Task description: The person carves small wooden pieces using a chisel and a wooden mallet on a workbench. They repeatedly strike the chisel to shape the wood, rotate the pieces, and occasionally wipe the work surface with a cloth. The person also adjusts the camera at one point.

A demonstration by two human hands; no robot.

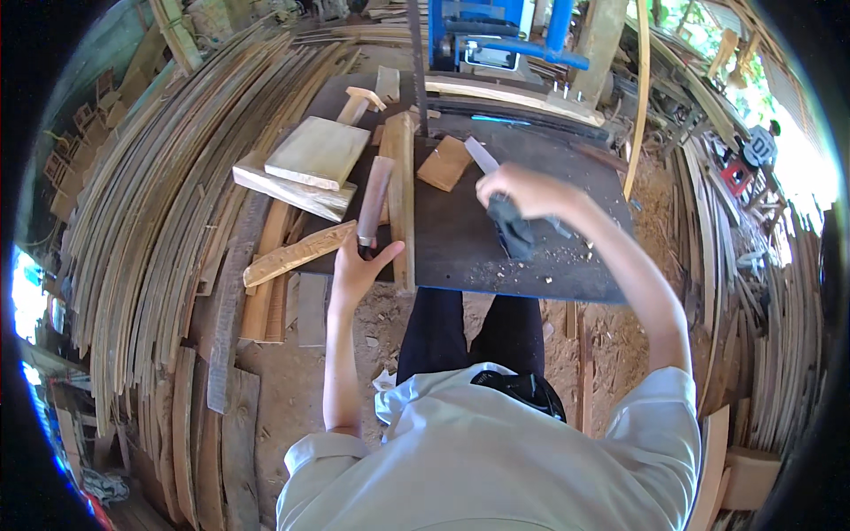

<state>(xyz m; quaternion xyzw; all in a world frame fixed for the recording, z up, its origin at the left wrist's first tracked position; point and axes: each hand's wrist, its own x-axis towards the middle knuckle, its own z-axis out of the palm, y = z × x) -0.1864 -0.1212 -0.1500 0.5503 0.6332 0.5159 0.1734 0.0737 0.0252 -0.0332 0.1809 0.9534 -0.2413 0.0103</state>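
My left hand (354, 273) is closed around the lower end of a long tool with a reddish-brown, straight-sided upper part (376, 190) and a grey metal collar. The tool tilts up beside a long wooden board (401, 203); my thumb reaches toward that board. Over the dark tabletop (460, 252), my right hand (522, 190) grips a dark grey cloth (511, 228), which hangs below the fingers. A pale flat strip (482, 156) sticks out past the knuckles; I cannot tell whether the hand holds it. A small brown wood block (444, 165) lies just left of it.
Left of the board, two pale wooden slabs (317, 152) are stacked beside a narrow wood piece (297, 255). Wood chips (567, 258) litter the table's right side. A blue machine (505, 40) stands at the far edge. Long timber strips (168, 177) fill the left side.
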